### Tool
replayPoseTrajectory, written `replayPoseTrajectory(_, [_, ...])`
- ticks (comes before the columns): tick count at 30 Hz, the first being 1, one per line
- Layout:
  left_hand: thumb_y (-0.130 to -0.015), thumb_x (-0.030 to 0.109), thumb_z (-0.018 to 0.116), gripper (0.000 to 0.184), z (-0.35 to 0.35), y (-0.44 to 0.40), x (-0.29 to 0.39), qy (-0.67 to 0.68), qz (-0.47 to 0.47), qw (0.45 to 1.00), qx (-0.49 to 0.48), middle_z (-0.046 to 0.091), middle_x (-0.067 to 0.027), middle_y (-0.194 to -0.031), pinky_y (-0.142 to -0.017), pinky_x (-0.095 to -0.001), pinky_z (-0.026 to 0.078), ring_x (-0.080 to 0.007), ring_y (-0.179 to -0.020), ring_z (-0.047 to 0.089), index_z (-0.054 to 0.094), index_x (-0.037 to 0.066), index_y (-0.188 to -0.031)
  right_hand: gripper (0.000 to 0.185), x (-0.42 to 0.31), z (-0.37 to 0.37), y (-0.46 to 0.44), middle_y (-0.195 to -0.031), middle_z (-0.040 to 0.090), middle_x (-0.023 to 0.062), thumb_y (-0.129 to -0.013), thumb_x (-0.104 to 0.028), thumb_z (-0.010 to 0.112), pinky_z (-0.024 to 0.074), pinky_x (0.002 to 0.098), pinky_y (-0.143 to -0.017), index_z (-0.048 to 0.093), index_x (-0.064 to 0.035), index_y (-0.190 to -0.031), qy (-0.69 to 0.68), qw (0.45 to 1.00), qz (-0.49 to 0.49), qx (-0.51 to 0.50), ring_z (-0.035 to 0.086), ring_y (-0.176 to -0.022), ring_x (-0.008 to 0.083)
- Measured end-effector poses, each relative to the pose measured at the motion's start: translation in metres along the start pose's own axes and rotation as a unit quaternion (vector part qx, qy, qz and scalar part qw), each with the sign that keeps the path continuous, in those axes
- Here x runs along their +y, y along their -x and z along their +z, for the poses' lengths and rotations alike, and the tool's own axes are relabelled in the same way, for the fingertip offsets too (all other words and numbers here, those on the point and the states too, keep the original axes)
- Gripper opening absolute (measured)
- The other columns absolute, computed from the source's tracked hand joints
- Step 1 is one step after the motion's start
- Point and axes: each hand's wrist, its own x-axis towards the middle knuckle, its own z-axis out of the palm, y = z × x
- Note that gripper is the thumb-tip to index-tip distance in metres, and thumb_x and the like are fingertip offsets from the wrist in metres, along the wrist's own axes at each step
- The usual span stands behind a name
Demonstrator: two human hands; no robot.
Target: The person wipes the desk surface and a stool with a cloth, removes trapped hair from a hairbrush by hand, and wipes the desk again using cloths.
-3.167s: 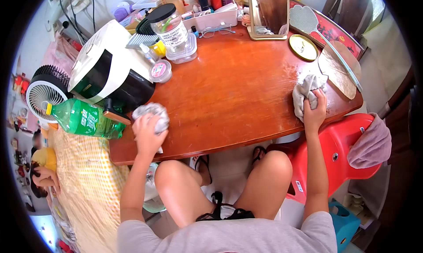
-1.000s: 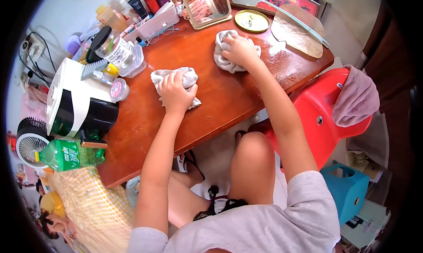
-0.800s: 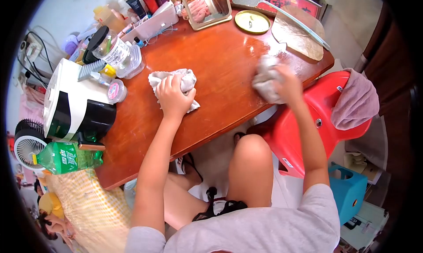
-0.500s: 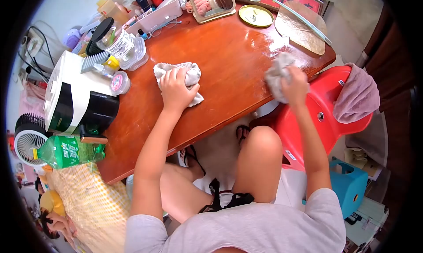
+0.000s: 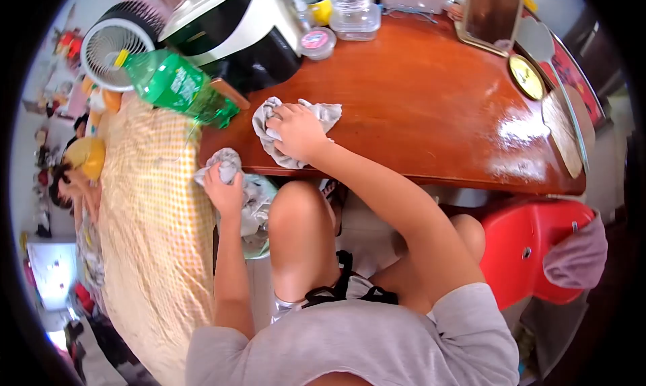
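Observation:
My right hand [image 5: 296, 132] presses a crumpled pale cloth [image 5: 269, 150] onto the left part of the glossy brown table [image 5: 404, 110]. At the table's front left corner, my left hand [image 5: 225, 189] grips a second pale cloth [image 5: 227, 163], above a lined bin [image 5: 259, 214] below the edge. A green bottle [image 5: 176, 83] lies tilted beside a black and white appliance [image 5: 249, 43], just beyond both hands. Wet, shiny patches show on the right part of the tabletop.
A fan [image 5: 116, 53] stands at the back left, beside a checked cloth surface [image 5: 151, 204]. Jars [image 5: 354, 16], a mirror [image 5: 490, 16] and a yellow lid [image 5: 525, 76] line the back. A red chair [image 5: 531, 245] stands at the right. A person [image 5: 84, 161] is far left.
The view has swung toward the left. My right hand has moved with its cloth from the table's right side to the left part, and my left hand has brought its cloth to the front left corner.

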Motion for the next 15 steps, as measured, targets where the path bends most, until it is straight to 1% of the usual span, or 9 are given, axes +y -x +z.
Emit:
replayPoseTrajectory(1, [-0.062,0.018,0.071,0.044,0.002,0.0,0.003,-0.009,0.015,1.0,0.004,0.056,-0.0135,-0.099,-0.086,-0.0446,0.04,-0.035,-0.096,0.051,0.057,0.005,-0.102,0.027,0.0,0.002,-0.005,-0.1,0.059,0.0097,-0.064,-0.019,0.068,0.0424,0.041,-0.088,0.065,-0.0112,-0.089,-0.007,1.0,-0.011,0.0,0.055,-0.099,0.0289])
replayPoseTrajectory(3, [-0.061,0.019,0.071,0.044,0.006,-0.009,0.015,0.0,0.052,0.999,-0.001,0.056,-0.0132,-0.099,-0.085,-0.0442,0.04,-0.0345,-0.097,0.051,0.057,0.006,-0.101,0.029,0.01,-0.004,-0.004,-0.102,0.058,0.0099,-0.065,-0.021,0.069,0.043,0.0413,-0.088,0.065,-0.0121,-0.092,-0.013,0.996,-0.04,-0.079,0.056,-0.1,0.0292])
replayPoseTrajectory(4, [-0.061,0.019,0.072,0.045,0.009,-0.014,0.027,0.016,0.091,0.996,-0.015,0.056,-0.0129,-0.099,-0.084,-0.0439,0.04,-0.0341,-0.097,0.051,0.057,0.006,-0.101,0.032,0.02,-0.02,0.007,-0.105,0.058,0.0102,-0.065,-0.024,0.069,0.0433,0.0421,-0.09,0.064,-0.013,-0.095,-0.01,0.995,-0.083,-0.062,0.056,-0.102,0.0294])
replayPoseTrajectory(7, [-0.059,0.019,0.073,0.044,0.025,-0.037,0.087,0.073,0.199,0.974,-0.078,0.057,-0.0121,-0.1,-0.087,-0.0442,0.039,-0.0333,-0.099,0.052,0.058,0.007,-0.098,0.043,0.038,-0.1,0.055,-0.117,0.055,0.0123,-0.067,-0.021,0.069,0.0423,0.0428,-0.093,0.06,-0.0157,-0.108,0.006,0.989,-0.083,-0.118,0.053,-0.109,0.0307])
replayPoseTrajectory(8, [-0.058,0.021,0.074,0.044,0.037,-0.043,0.111,0.093,0.254,0.958,-0.093,0.057,-0.0109,-0.1,-0.087,-0.0438,0.039,-0.0321,-0.099,0.052,0.059,0.008,-0.098,0.044,0.037,-0.133,0.073,-0.123,0.052,0.0134,-0.066,-0.019,0.07,0.0428,0.043,-0.094,0.059,-0.0145,-0.109,0.012,0.986,-0.009,-0.167,0.051,-0.113,0.032])
replayPoseTrajectory(10, [-0.057,0.027,0.076,0.043,0.066,-0.055,0.172,0.166,0.339,0.918,-0.124,0.056,-0.0079,-0.1,-0.087,-0.0428,0.038,-0.0285,-0.099,0.052,0.06,0.013,-0.095,0.043,0.045,-0.185,0.114,-0.127,0.05,0.0149,-0.063,-0.015,0.07,0.0431,0.0442,-0.094,0.06,-0.0119,-0.104,0.053,0.985,0.052,-0.156,0.049,-0.116,0.0347])
replayPoseTrajectory(11, [-0.058,0.028,0.076,0.042,0.082,-0.062,0.203,0.195,0.36,0.9,-0.149,0.056,-0.0068,-0.099,-0.086,-0.0423,0.038,-0.027,-0.097,0.052,0.06,0.013,-0.094,0.044,0.045,-0.209,0.135,-0.127,0.049,0.0162,-0.06,-0.013,0.07,0.0424,0.0442,-0.095,0.061,-0.0108,-0.103,0.092,0.976,0.127,-0.149,0.048,-0.116,0.0366])
replayPoseTrajectory(14, [-0.059,0.031,0.075,0.041,0.129,-0.073,0.291,0.271,0.422,0.854,-0.136,0.057,-0.0045,-0.099,-0.085,-0.0417,0.039,-0.0252,-0.098,0.053,0.061,0.014,-0.093,0.044,0.063,-0.271,0.205,-0.126,0.05,0.0182,-0.061,-0.002,0.065,0.0396,0.0432,-0.098,0.059,-0.0054,-0.105,0.194,0.941,0.267,-0.074,0.047,-0.118,0.0387])
replayPoseTrajectory(15, [-0.059,0.032,0.075,0.041,0.141,-0.073,0.316,0.273,0.43,0.848,-0.143,0.058,-0.0046,-0.098,-0.084,-0.0418,0.04,-0.0251,-0.097,0.054,0.061,0.013,-0.093,0.043,0.085,-0.292,0.234,-0.124,0.052,0.0189,-0.064,0.0,0.063,0.0395,0.0424,-0.098,0.059,-0.003,-0.107,0.225,0.933,0.279,-0.034,0.048,-0.117,0.038])
